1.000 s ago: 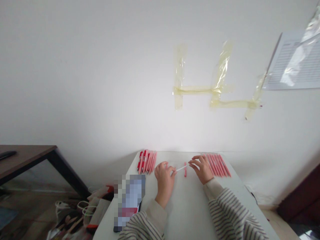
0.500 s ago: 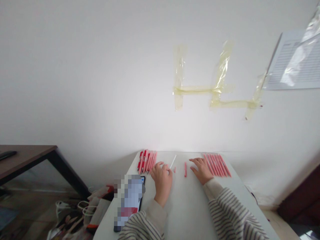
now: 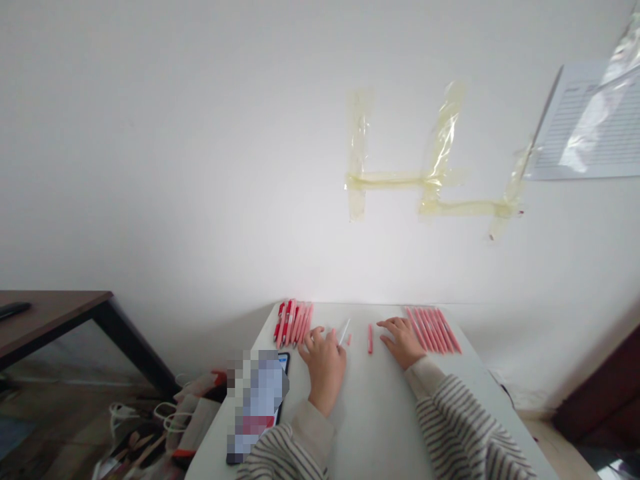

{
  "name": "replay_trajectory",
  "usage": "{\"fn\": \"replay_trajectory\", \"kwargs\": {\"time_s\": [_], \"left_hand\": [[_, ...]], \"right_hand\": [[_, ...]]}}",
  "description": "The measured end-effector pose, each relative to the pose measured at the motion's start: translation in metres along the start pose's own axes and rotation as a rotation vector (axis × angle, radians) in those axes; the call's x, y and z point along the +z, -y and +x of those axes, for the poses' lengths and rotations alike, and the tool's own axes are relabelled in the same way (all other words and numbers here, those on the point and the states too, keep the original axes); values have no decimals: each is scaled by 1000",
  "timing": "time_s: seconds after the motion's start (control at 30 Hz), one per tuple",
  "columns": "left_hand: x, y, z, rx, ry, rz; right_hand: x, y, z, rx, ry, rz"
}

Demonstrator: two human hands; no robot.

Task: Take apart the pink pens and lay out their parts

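My left hand (image 3: 324,370) is bent over the table, thumb and fingers closed about the lower end of a thin white pen refill (image 3: 345,330). A pink piece (image 3: 333,332) shows at its fingertips, mostly hidden by the hand. Just right of the refill lies a tiny pink pen part (image 3: 349,340). Farther right is a short pink pen barrel (image 3: 371,339). My right hand (image 3: 404,343) rests with fingers spread and holds nothing, between that barrel and a row of pink pen barrels (image 3: 434,330).
Red and pink pens (image 3: 293,323) lie side by side at the back left of the white table (image 3: 380,427). A phone (image 3: 260,407), partly blurred out, lies near the left edge. Bags and cables (image 3: 165,427) crowd the floor beside a brown desk (image 3: 55,313).
The white refill has shifted down toward my left hand. A pink piece now shows by the left fingertips. My right hand has barely moved.
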State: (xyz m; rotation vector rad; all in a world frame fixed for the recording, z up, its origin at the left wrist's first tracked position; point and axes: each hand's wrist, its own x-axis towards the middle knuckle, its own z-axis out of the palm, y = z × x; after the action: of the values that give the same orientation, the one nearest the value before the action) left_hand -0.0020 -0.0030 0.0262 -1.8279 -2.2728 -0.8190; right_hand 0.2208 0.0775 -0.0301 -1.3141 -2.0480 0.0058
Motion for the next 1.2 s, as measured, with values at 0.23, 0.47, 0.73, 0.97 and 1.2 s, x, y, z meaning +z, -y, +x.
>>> {"fn": "replay_trajectory", "kwargs": {"time_s": [0.23, 0.47, 0.73, 0.97, 1.2], "left_hand": [[0, 1, -2, 16, 25, 23], [-2, 0, -1, 18, 39, 20], [-3, -3, -8, 28, 90, -8], [-5, -7, -11, 26, 122, -16], [-6, -5, -7, 12, 92, -57]], "right_hand": [[-1, 1, 0, 2, 3, 24], [-2, 3, 0, -1, -11, 9], [-2, 3, 0, -6, -9, 41], [-2, 3, 0, 6, 2, 28], [-1, 3, 1, 1, -1, 20]]}}
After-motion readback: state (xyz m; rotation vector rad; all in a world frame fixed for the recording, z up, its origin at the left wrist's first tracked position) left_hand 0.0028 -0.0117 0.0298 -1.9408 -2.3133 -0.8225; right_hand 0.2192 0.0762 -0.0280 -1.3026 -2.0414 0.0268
